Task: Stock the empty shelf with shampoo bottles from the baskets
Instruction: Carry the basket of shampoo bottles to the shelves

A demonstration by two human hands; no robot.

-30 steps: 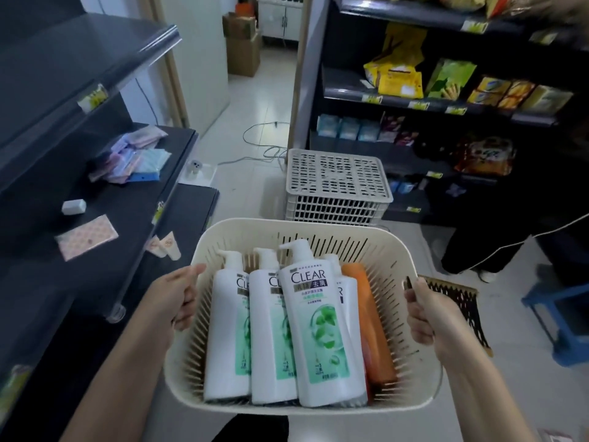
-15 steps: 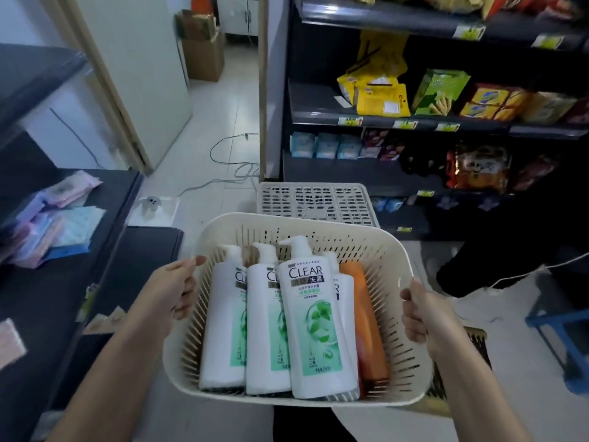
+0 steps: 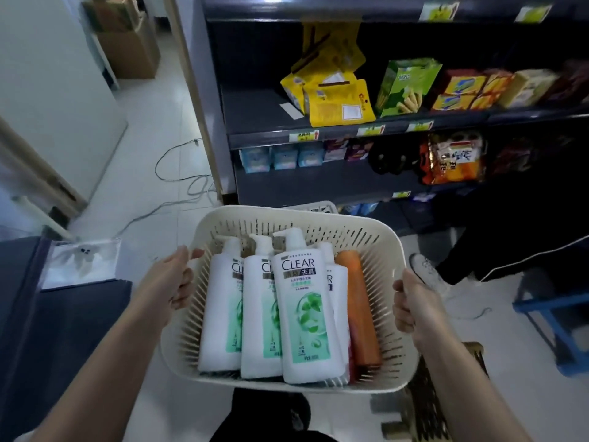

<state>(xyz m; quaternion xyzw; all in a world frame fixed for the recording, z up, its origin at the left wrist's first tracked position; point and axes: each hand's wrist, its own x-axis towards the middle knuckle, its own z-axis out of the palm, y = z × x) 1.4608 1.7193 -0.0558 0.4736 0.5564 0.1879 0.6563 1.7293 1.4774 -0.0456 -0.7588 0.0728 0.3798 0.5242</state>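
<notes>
- The basket [image 3: 393,247] sits dead centre, left hand [image 3: 169,282] on its left rim, right hand [image 3: 414,304] on its right rim.
- In it, shampoo bottles [image 3: 299,314] lie side by side, pumps pointing away, one on top of the row.
- Behind the basket stands a shelf unit [image 3: 350,183], with snack packs [image 3: 338,100] on its middle shelf.
- Left of the unit, a cable [image 3: 172,161] lies on the floor, and a cardboard box [image 3: 127,49] sits farther back.
- Right of the basket there's a shoe [image 3: 424,272], with a stool [image 3: 561,314] further right.
- A second basket [image 3: 446,393] lies below the right forearm.
</notes>
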